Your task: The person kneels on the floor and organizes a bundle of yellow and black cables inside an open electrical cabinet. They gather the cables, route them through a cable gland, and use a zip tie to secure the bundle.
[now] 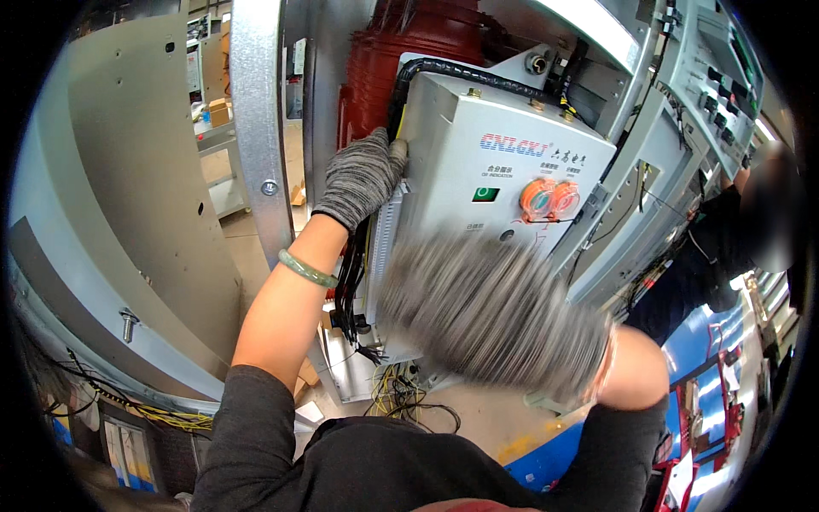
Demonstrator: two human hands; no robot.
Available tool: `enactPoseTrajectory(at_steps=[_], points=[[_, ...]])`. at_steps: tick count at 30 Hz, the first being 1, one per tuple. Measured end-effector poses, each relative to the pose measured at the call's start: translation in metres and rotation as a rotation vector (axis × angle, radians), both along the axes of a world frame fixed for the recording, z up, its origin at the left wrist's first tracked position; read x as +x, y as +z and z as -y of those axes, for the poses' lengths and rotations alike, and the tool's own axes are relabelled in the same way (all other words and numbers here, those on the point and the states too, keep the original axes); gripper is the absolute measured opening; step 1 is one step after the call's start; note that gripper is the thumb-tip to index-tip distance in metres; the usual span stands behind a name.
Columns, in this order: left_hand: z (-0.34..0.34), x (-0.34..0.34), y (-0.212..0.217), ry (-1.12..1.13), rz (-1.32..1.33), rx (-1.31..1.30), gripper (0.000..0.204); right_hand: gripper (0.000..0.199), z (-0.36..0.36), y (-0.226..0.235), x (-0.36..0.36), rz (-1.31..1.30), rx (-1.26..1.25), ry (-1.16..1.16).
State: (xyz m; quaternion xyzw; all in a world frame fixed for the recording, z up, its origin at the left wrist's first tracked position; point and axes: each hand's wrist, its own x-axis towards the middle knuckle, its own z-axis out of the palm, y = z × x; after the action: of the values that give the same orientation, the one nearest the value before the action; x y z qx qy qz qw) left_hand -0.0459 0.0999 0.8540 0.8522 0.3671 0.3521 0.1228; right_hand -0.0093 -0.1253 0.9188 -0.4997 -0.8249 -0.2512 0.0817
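In front of me is a pale grey metal breaker mechanism box, tilted in view, with a small green indicator window and two round buttons under clear orange-red covers. A black wrapped cable bundle runs along its top edge and down its left side. My left hand, in a grey knitted glove, is closed round this bundle beside the box's left edge; its fingertips are partly hidden. My right hand, gloved alike, is smeared by motion before the box's lower front. Its fingers cannot be made out.
A dark red ribbed insulator stands behind the box. Loose black wires hang below my left hand, and yellow and black cables lie on the floor. A galvanised post rises at left. Another person is at right, beside open cabinets.
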Motion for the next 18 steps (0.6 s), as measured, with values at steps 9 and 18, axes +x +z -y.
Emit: enactPoseTrajectory(at_steps=[9,18], points=[[-0.015,-0.006,-0.021,0.038,0.023,0.181,0.056,0.032,-0.001,-0.025,-0.043,0.262,-0.357,0.208],[-0.026,-0.005,-0.024,0.105,0.002,0.281,0.056,0.033,-0.012,-0.024,-0.039,0.290,-0.404,0.140]])
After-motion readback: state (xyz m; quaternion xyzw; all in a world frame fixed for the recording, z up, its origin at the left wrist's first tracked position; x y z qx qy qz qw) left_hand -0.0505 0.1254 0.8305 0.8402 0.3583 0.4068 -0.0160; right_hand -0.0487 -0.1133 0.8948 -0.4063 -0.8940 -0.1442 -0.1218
